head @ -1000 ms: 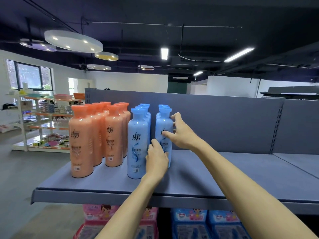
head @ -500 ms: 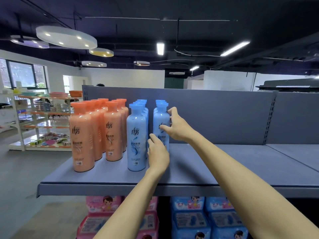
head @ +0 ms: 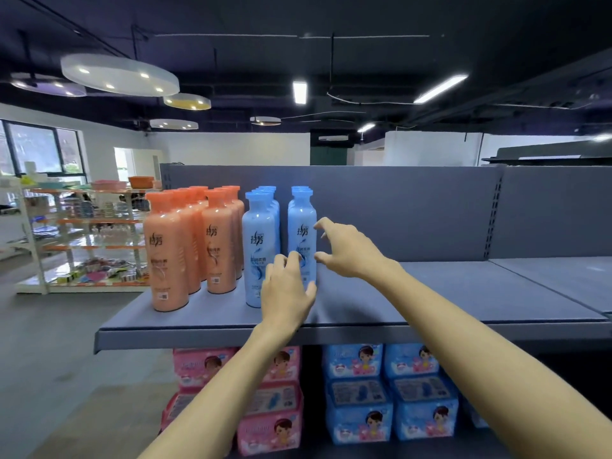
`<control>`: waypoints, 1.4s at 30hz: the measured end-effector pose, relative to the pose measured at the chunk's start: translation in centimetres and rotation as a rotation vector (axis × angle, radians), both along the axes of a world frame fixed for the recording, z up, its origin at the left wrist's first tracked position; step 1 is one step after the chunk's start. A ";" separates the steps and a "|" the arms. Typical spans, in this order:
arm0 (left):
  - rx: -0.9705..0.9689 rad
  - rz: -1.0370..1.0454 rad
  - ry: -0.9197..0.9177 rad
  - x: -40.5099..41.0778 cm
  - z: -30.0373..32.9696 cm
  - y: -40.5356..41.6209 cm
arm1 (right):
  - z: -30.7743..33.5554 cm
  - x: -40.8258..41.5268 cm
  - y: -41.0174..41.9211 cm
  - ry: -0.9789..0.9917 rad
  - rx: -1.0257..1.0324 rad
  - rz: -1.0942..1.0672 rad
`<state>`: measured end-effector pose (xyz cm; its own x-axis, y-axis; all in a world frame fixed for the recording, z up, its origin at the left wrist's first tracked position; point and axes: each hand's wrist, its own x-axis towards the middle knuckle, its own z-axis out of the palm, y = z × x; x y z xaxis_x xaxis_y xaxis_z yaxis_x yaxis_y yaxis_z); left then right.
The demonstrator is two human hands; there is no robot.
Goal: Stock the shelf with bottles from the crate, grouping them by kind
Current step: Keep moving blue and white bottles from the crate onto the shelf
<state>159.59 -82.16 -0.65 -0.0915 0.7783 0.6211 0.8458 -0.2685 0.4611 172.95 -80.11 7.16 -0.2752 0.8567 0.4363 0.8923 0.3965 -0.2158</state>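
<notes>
Blue bottles upright in rows beside orange bottles.

Orange bottles, blue bottles, grey shelf, pink packs.

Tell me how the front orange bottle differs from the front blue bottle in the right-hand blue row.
The front orange bottle stands at the group's left end, nearer the shelf edge, untouched. The right-row front blue bottle stands further back, partly covered by the left hand, the right hand beside it. Both stand upright, same shape.
</notes>
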 end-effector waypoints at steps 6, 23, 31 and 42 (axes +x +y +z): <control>0.012 -0.022 0.094 -0.8 -0.9 -1.9 | -2.6 1.2 -2.8 -0.026 0.042 0.012; -0.104 -0.175 0.103 0.7 -14.8 -8.9 | -17.1 4.9 -10.0 0.193 0.022 0.015; -0.556 -0.186 0.133 1.4 -32.6 -11.4 | -35.5 6.1 -12.2 0.148 -0.419 -0.093; -1.238 -0.216 0.211 1.1 -53.3 -20.5 | -60.5 6.1 -18.1 -0.003 -1.008 -0.186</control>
